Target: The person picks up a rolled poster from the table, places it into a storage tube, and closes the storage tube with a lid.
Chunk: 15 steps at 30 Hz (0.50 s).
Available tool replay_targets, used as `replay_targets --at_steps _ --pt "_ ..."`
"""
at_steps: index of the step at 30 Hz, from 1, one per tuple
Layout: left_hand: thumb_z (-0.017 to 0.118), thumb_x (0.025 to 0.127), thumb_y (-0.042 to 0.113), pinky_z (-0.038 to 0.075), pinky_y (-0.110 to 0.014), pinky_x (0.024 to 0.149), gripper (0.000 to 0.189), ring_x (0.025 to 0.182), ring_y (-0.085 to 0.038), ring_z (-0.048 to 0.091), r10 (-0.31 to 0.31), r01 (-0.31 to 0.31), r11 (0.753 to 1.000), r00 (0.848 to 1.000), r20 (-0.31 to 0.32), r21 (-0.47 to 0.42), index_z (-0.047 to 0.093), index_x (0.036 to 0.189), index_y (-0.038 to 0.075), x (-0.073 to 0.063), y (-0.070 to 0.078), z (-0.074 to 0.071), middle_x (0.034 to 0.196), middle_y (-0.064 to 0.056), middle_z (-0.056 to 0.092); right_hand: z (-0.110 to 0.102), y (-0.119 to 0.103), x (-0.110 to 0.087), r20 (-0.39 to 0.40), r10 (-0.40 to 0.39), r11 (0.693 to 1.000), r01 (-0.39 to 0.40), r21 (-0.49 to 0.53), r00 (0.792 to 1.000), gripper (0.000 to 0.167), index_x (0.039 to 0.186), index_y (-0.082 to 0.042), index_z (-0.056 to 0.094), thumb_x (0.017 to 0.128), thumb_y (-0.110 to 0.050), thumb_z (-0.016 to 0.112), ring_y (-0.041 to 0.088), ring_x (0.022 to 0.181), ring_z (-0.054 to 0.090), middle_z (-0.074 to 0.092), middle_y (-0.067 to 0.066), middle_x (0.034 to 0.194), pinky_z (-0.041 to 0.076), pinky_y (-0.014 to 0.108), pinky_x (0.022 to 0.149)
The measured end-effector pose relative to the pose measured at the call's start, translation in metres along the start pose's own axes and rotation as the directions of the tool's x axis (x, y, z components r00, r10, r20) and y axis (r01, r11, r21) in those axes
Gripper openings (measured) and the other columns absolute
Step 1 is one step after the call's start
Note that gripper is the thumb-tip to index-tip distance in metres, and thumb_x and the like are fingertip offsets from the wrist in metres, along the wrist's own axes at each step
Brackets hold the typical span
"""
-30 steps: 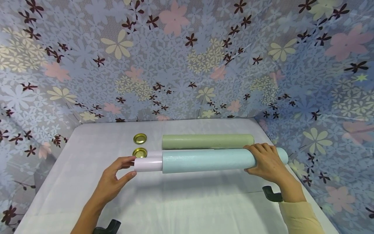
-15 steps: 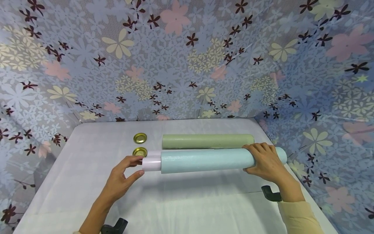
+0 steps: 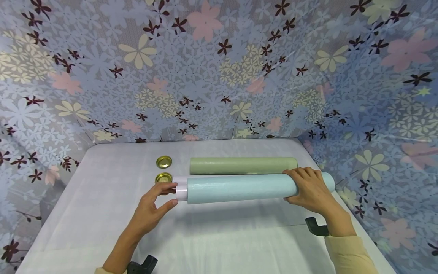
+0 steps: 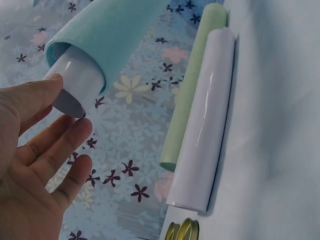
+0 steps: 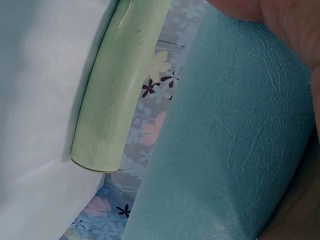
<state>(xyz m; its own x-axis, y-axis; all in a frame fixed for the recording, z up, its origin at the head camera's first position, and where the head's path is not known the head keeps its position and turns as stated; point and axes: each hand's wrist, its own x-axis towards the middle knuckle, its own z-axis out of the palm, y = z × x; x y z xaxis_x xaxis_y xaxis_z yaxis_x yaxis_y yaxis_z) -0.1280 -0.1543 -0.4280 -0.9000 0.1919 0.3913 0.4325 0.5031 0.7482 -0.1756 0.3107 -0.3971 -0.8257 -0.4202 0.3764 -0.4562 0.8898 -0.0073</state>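
My right hand (image 3: 311, 192) grips a light blue tube (image 3: 239, 188) near its right end, holding it raised over the table. From the tube's left mouth sticks a short length of a glossy white tube (image 3: 182, 193); the rest is hidden inside the blue one. My left hand (image 3: 150, 209) pinches that white end between thumb and fingers. In the left wrist view the thumb (image 4: 47, 90) lies at the rim of the white tube (image 4: 82, 75), with the fingers on the far side of its opening. The right wrist view shows the blue surface (image 5: 220, 140) filling my palm.
Behind the blue tube a light green tube (image 3: 243, 166) lies on the white-covered table (image 3: 113, 171). Beside it lies another white tube (image 4: 202, 120), mostly covered in the head view. Two gold lids (image 3: 164, 162) sit at the left. Flowered cloth (image 3: 205, 76) hangs behind.
My left hand has moved right, and the white tube has slid further into the blue one, leaving a shorter end showing. My right hand and the blue tube have shifted very slightly left.
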Motion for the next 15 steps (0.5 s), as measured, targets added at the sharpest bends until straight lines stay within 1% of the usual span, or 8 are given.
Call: replay_targets --at_steps 4,10,15 --pt "0.071 0.084 0.025 0.049 -0.029 0.094 0.046 0.109 -0.014 0.06 0.008 -0.008 1.0 1.0 0.001 -0.009 0.055 0.126 0.023 0.001 0.001 0.004 0.121 0.005 0.061 0.0 0.0 0.0 -0.004 -0.007 1.0 0.007 -0.001 1.0 0.079 0.123 -0.017 0.054 0.054 -0.039 0.088 0.036 0.106 0.05 0.062 0.01 0.114 0.033 0.055 0.09" --pt "0.071 0.083 0.024 0.049 -0.035 0.095 0.045 0.109 -0.013 0.06 -0.006 0.007 1.0 1.0 0.005 -0.022 0.055 0.125 0.025 0.001 0.003 0.008 0.12 0.007 0.06 0.0 -0.001 0.0 -0.002 -0.002 1.0 0.002 -0.001 1.0 0.079 0.123 -0.018 0.054 0.054 -0.038 0.088 0.036 0.106 0.049 0.061 0.01 0.114 0.032 0.055 0.09" --pt "0.072 0.083 0.022 0.05 -0.038 0.093 0.045 0.108 -0.013 0.061 0.014 -0.014 1.0 1.0 -0.002 -0.025 0.056 0.125 0.024 0.002 0.005 0.012 0.12 0.007 0.06 0.0 -0.001 0.0 0.002 0.002 1.0 -0.002 0.0 1.0 0.08 0.123 -0.018 0.054 0.054 -0.038 0.088 0.035 0.107 0.049 0.061 0.01 0.114 0.033 0.055 0.09"
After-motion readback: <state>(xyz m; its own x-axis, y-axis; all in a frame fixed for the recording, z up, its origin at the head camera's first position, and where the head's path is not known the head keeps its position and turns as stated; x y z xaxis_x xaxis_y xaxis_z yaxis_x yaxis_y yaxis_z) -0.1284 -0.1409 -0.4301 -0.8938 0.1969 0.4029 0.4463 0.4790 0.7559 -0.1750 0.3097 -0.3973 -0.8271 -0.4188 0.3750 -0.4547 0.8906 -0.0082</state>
